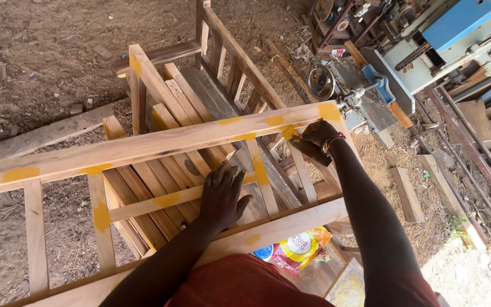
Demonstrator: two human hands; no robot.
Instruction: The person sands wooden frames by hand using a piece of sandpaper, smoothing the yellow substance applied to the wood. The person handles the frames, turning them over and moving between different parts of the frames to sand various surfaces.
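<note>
A pale wooden frame (143, 146) with rails and slats lies across my lap, marked with several yellow filler patches. My left hand (223, 196) rests flat, fingers apart, on a slat near the frame's middle. My right hand (315, 136) reaches under the top rail near its right end, by a yellow patch (329, 111). Its fingers press a dark flat piece (308, 150), perhaps sandpaper, against the wood. A beaded bracelet is on that wrist.
More wooden furniture frames (223, 62) lie beneath on the sawdust-covered dirt floor. A woodworking machine (370, 85) with blue parts stands at the upper right, with metal bars and planks beside it. A colourful plastic bag (299, 247) sits under the frame.
</note>
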